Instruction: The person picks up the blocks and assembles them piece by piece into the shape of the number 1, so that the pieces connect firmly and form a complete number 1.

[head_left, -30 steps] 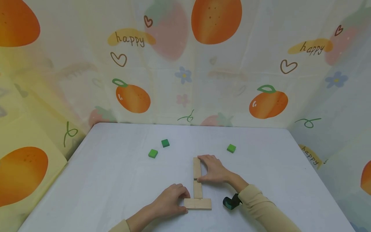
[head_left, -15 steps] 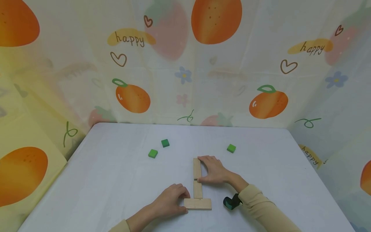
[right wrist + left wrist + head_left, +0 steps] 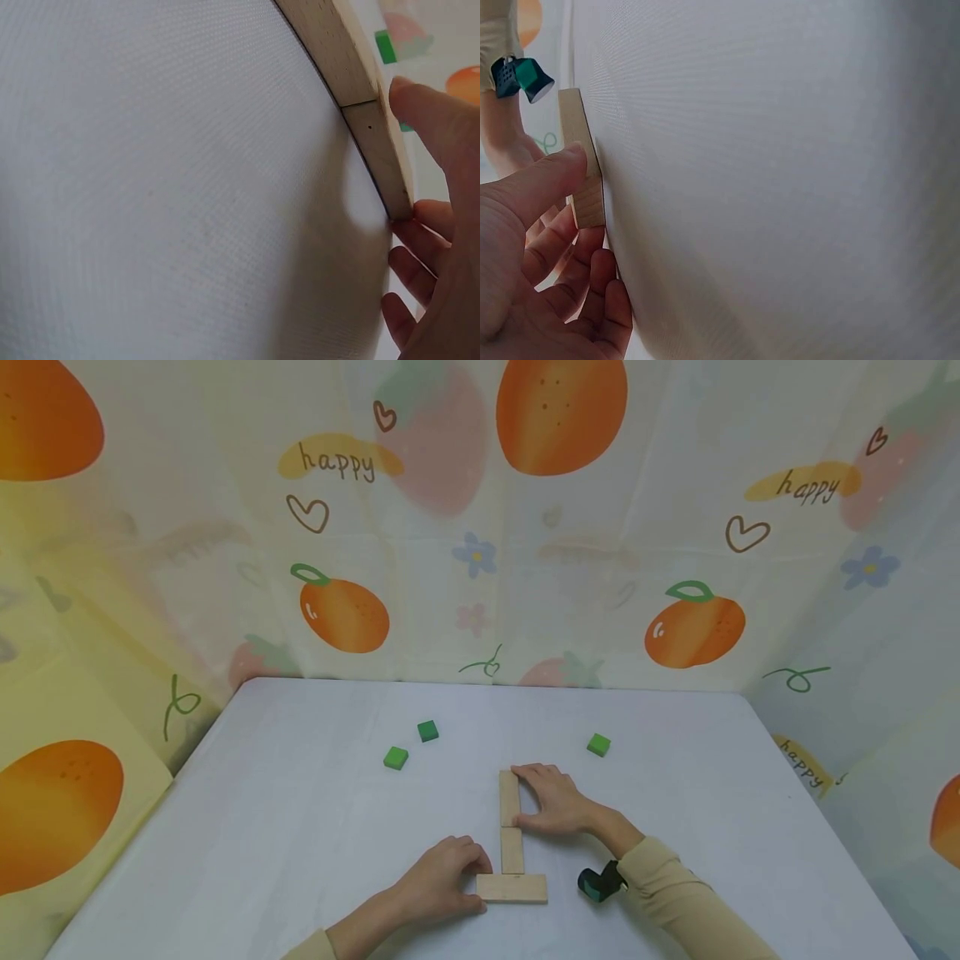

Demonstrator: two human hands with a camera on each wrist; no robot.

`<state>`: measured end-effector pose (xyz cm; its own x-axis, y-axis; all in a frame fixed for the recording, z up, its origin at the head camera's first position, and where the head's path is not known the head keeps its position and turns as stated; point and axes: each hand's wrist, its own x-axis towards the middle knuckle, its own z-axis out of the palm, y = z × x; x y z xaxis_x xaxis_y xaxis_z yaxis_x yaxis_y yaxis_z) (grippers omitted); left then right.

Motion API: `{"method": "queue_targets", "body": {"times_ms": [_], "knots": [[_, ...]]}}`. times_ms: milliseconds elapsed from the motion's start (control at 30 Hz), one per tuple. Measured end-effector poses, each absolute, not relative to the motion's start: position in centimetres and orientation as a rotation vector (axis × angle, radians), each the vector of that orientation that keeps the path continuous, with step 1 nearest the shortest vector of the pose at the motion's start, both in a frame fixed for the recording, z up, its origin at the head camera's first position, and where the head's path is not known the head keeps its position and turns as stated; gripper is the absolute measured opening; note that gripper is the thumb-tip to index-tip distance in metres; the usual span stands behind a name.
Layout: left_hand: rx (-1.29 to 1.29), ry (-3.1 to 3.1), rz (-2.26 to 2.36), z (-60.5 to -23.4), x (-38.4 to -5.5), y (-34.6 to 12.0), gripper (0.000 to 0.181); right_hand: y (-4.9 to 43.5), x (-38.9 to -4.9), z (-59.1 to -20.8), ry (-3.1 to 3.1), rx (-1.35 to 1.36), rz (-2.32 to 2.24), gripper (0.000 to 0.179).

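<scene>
Three plain wooden blocks lie flat on the table in an upside-down T. My left hand (image 3: 446, 878) pinches the left end of the crosswise wooden block (image 3: 521, 888), thumb on its near edge and fingers curled at the far side. From the middle of that block, the middle wooden block (image 3: 512, 852) runs away from me, followed end to end by the far wooden block (image 3: 509, 797). My right hand (image 3: 557, 800) spans the far block, fingertips at its far end and thumb by the seam. A thin seam line (image 3: 358, 103) shows between these two in the right wrist view.
Two green cubes, one lighter (image 3: 396, 757) and one darker (image 3: 427, 731), lie at the back left of the white table (image 3: 262, 827). Another green cube (image 3: 598, 744) is at the back right. A small dark camera (image 3: 600, 882) hangs at my right wrist.
The far block has slid slightly toward me with my right hand, and the narrow dark gap between it and the middle block has closed. My left hand has stayed put.
</scene>
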<state>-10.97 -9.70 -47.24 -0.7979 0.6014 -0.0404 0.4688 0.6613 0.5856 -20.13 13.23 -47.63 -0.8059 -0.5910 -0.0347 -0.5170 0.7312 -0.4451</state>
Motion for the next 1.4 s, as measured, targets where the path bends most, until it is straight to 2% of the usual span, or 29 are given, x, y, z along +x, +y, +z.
{"method": "queue_targets", "body": {"times_ms": [200,1000,1400], "knots": [[0.873,2.655,0.834,-47.27,-10.92,-9.72,0.032,13.30,-20.03,-47.66,2.764,-0.900,-0.655,0.071],[0.861,2.639,0.824,-47.16,-11.01,-9.67,0.031,13.48,-20.11,-47.96,2.781,-0.920,-0.674,0.072],[0.849,2.639,0.826,-47.07,-10.94,-9.63,0.031,14.16,-20.69,-48.37,2.896,-0.976,-0.826,0.053]]}}
